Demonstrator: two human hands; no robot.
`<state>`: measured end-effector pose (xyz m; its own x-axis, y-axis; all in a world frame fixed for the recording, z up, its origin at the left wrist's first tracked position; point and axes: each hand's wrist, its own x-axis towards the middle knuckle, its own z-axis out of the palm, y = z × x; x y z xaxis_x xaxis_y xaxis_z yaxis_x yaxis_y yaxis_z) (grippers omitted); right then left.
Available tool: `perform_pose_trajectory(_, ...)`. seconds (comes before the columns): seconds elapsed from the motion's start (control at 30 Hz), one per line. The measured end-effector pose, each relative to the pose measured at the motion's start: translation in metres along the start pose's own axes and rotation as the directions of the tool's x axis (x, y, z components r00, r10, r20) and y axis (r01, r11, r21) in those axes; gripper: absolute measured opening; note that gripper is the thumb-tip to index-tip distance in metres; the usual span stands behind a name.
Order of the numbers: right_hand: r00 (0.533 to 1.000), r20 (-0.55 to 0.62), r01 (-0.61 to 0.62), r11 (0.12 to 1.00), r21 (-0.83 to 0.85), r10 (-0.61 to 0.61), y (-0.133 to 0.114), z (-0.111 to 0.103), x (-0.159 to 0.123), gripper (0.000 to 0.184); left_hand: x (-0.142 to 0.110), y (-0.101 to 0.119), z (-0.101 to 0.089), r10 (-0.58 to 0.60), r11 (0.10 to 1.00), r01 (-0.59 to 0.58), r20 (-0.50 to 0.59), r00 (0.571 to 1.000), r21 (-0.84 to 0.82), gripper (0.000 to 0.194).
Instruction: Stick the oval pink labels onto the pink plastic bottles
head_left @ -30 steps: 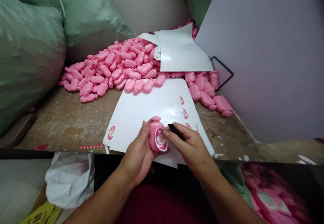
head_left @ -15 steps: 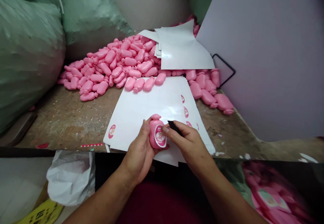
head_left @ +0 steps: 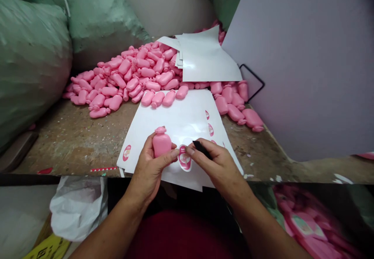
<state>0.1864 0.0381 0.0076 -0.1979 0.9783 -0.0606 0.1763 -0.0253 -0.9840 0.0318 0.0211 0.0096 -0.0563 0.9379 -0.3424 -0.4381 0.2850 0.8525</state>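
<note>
The left hand (head_left: 154, 161) grasps a pink bottle (head_left: 162, 143) upright in its fingers, above the near part of the white sheets (head_left: 172, 120) on the tabletop (head_left: 73, 134). The right hand (head_left: 191, 146) pinches an oval sticker (head_left: 185, 160) and a black tool (head_left: 202, 149) in its fingers, just right of the bottle.

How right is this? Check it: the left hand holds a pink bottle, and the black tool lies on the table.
The black tool is not lying on the table; the head view shows it in the right hand. The left hand does hold a pink bottle.
</note>
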Motion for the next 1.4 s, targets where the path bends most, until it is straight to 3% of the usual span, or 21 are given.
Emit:
perform_pose_trajectory(0.1,0.999,0.030,0.027,0.998,-0.049,-0.025,-0.001,0.000,-0.002,0.028,0.001,0.000,-0.001,0.088,0.995,-0.088,0.010,0.996,0.045,0.071)
perform_pose_trajectory(0.27,0.998,0.057,0.008,1.000,-0.003,-0.008,0.002,0.000,-0.006,0.025,-0.004,0.003,0.003,0.110,0.994,-0.110,0.006,0.994,0.025,0.071)
perform_pose_trajectory(0.43,0.989,-0.133,-0.061,0.997,0.042,0.066,0.007,-0.013,-0.008,0.035,-0.009,0.009,0.006,0.147,0.989,-0.148,-0.088,0.985,-0.004,0.078)
perform_pose_trajectory(0.7,0.999,0.027,-0.036,0.997,0.074,0.035,0.000,-0.010,-0.010,0.020,-0.007,0.004,0.007,0.019,0.995,-0.024,-0.047,0.999,-0.093,0.076)
perform_pose_trajectory(0.8,0.997,0.055,-0.059,0.996,0.060,0.056,0.000,-0.005,-0.010,0.020,-0.004,-0.003,0.005,0.149,0.989,-0.146,-0.105,0.983,0.040,0.071)
perform_pose_trajectory(0.9,0.995,0.054,-0.093,0.992,0.085,0.089,0.002,-0.004,-0.009,0.022,-0.003,-0.007,0.002,0.385,0.893,-0.332,-0.133,0.913,0.304,0.065)
perform_pose_trajectory(1.0,0.995,-0.010,-0.095,0.986,0.135,0.097,0.006,-0.006,-0.009,0.023,0.000,-0.005,-0.001,0.489,0.830,-0.401,-0.160,0.858,0.387,0.063)
perform_pose_trajectory(1.07,0.992,-0.066,-0.092,0.980,0.175,0.105,0.008,-0.008,-0.008,0.023,0.002,-0.003,-0.003,0.446,0.874,-0.381,-0.187,0.875,0.303,0.062)
perform_pose_trajectory(1.17,0.988,-0.087,-0.100,0.958,0.268,0.128,0.009,-0.007,-0.006,0.025,0.002,0.000,-0.002,0.162,0.987,-0.162,-0.107,0.981,0.016,0.054)
perform_pose_trajectory(1.2,0.989,-0.073,-0.101,0.948,0.301,0.129,0.009,-0.006,-0.006,0.025,0.000,0.000,0.000,0.057,0.995,-0.061,-0.049,0.997,-0.085,0.049)
perform_pose_trajectory(1.3,0.993,-0.013,-0.104,0.927,0.361,0.117,0.008,-0.001,-0.003,0.024,-0.005,0.000,0.005,-0.119,0.948,0.139,0.087,0.989,-0.285,0.034)
perform_pose_trajectory(1.4,0.991,0.018,-0.131,0.915,0.382,0.134,0.007,0.004,-0.003,0.023,-0.009,-0.001,0.008,-0.159,0.911,0.196,0.130,0.979,-0.362,0.031)
